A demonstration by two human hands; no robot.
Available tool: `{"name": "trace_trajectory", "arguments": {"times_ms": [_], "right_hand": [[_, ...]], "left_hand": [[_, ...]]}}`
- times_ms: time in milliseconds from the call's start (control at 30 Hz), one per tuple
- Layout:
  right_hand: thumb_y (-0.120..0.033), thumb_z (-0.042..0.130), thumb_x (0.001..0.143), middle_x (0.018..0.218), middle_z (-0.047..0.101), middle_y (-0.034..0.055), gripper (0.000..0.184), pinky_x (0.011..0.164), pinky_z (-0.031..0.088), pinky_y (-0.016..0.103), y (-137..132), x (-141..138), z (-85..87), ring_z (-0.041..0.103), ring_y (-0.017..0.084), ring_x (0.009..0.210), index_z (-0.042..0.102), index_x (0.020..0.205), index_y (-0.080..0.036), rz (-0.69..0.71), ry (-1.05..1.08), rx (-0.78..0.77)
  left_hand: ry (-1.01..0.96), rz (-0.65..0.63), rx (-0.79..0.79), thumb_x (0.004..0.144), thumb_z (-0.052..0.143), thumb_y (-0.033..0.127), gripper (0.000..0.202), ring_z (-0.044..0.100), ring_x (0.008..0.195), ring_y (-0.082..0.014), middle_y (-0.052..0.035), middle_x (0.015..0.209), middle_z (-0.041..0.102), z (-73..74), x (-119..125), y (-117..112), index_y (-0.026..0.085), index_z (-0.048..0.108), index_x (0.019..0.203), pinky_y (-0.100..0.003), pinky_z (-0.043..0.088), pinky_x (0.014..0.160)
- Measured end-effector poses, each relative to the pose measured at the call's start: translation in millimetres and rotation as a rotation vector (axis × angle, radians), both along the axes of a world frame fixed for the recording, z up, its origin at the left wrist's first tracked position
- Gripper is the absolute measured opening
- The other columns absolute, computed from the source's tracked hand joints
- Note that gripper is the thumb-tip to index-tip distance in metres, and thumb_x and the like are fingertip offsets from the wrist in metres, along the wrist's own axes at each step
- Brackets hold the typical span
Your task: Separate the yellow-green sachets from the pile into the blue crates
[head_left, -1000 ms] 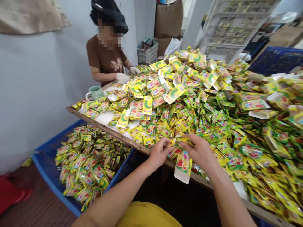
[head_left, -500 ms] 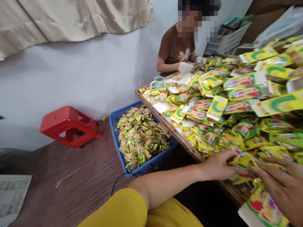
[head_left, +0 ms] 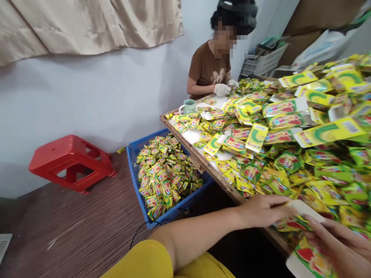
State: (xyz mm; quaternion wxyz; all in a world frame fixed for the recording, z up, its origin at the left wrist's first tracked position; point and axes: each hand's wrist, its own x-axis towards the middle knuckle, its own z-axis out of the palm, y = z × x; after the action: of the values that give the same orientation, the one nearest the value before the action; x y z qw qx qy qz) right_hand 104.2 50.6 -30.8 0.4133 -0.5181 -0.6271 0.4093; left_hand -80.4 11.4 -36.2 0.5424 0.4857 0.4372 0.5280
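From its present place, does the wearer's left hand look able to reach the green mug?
Probably not without leaning: the left hand is at the near edge of the table, while the green mug stands near the far corner, beyond many packets and boxes.

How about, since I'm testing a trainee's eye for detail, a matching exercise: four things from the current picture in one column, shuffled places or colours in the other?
Column one:
1. Mug
2. Stool
3. Basket
4. Printed carton

Column two:
A. Blue, heaped with packets
B. In the person's right hand
C. Pale green, standing on the table
D. Red, near the wall

Right pairs: 1-C, 2-D, 3-A, 4-B.
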Motion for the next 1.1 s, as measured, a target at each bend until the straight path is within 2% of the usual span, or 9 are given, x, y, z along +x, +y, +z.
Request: {"name": "trace_trajectory", "arguments": {"times_ms": [100, 233, 367, 533, 700, 833, 900, 1000, 1100], "right_hand": [[-0.043, 0.085, 0.049, 0.068, 0.071, 0.0089, 0.038, 0.043, 0.048, 0.035, -12, -18, 23.1, 0.062, 0.021, 0.047, 0.075, 0.078, -0.02, -0.074, 0.026, -0.251], [-0.047, 0.081, 0.058, 0.067, 0.07, 0.005, 0.041, 0.048, 0.052, 0.031, -21, -38, 44.1, 0.059, 0.016, 0.049, 0.076, 0.084, -0.016, 0.003, 0.076, -0.168], [-0.049, 0.071, 0.073, 0.056, 0.064, 0.0029, 0.036, 0.048, 0.05, 0.028, -25, -40, 44.5, 0.056, 0.015, 0.049, 0.078, 0.084, -0.015, -0.012, 0.101, -0.12], [-0.043, 0.08, 0.064, 0.073, 0.072, 0.0056, 0.036, 0.055, 0.056, 0.028, -24, -38, 45.6, 0.062, 0.016, 0.06, 0.077, 0.087, -0.016, 0.022, 0.199, -0.198], [-0.043, 0.082, 0.058, 0.062, 0.068, 0.0035, 0.035, 0.051, 0.053, 0.028, -18, -41, 44.1, 0.058, 0.015, 0.054, 0.076, 0.078, -0.015, -0.057, 0.16, -0.16], [-0.046, 0.078, 0.065, 0.064, 0.066, 0.0033, 0.034, 0.051, 0.05, 0.028, -17, -41, 42.0, 0.058, 0.015, 0.055, 0.073, 0.081, -0.016, -0.059, 0.109, -0.088], [-0.045, 0.073, 0.072, 0.07, 0.065, 0.0035, 0.028, 0.054, 0.049, 0.028, -21, -41, 43.3, 0.058, 0.015, 0.059, 0.07, 0.079, -0.018, -0.085, -0.004, 0.102], [-0.035, 0.067, 0.081, 0.081, 0.066, 0.0043, 0.015, 0.061, 0.047, 0.028, -33, -44, 49.0, 0.06, 0.016, 0.067, 0.071, 0.087, -0.022, -0.009, -0.371, 0.369], [-0.03, 0.061, 0.086, 0.072, 0.067, 0.0032, 0.013, 0.057, 0.04, 0.028, -43, -51, 57.9, 0.061, 0.018, 0.063, 0.072, 0.092, -0.028, 0.055, -0.786, 0.338]], "left_hand": [[-0.134, -0.057, -0.114, 0.082, 0.062, 0.034, 0.03, 0.063, 0.098, -0.0203, -0.0066, 0.105, 0.072, 13.5, -9, -1, 0.016, 0.073, 0.104, -0.034, 0.045, 0.097], [-0.202, -0.027, -0.144, 0.068, 0.071, 0.018, 0.022, 0.067, 0.084, -0.0187, -0.0049, 0.087, 0.074, 27.7, -20, 6, 0.013, 0.074, 0.09, -0.033, 0.049, 0.089], [-0.211, -0.015, -0.111, 0.067, 0.076, 0.022, 0.029, 0.068, 0.085, -0.0194, -0.007, 0.09, 0.076, 28.6, -25, 8, 0.014, 0.074, 0.094, -0.032, 0.051, 0.086], [-0.028, 0.066, 0.009, 0.071, 0.075, 0.03, 0.023, 0.069, 0.089, -0.0223, -0.0059, 0.092, 0.077, 20.9, -26, 5, 0.018, 0.077, 0.091, -0.035, 0.053, 0.087], [0.037, -0.006, 0.05, 0.074, 0.074, 0.033, 0.026, 0.067, 0.082, -0.0194, -0.0064, 0.089, 0.075, 19.3, -27, 12, 0.016, 0.075, 0.094, -0.03, 0.053, 0.078], [0.08, -0.017, 0.052, 0.074, 0.074, 0.032, 0.026, 0.066, 0.078, -0.0177, -0.0056, 0.085, 0.074, 22.0, -28, 18, 0.015, 0.073, 0.092, -0.029, 0.052, 0.075], [0.063, -0.003, 0.038, 0.075, 0.072, 0.032, 0.026, 0.066, 0.08, -0.0175, -0.0047, 0.085, 0.073, 23.1, -27, 19, 0.015, 0.072, 0.094, -0.029, 0.052, 0.077], [0.057, 0.011, 0.029, 0.079, 0.068, 0.032, 0.021, 0.066, 0.082, -0.0171, -0.0042, 0.086, 0.073, 23.9, -25, 17, 0.016, 0.072, 0.092, -0.028, 0.051, 0.079], [0.066, 0.007, 0.044, 0.078, 0.068, 0.03, 0.017, 0.066, 0.08, -0.0169, -0.0038, 0.084, 0.073, 23.6, -23, 14, 0.016, 0.072, 0.087, -0.027, 0.051, 0.077]]}}
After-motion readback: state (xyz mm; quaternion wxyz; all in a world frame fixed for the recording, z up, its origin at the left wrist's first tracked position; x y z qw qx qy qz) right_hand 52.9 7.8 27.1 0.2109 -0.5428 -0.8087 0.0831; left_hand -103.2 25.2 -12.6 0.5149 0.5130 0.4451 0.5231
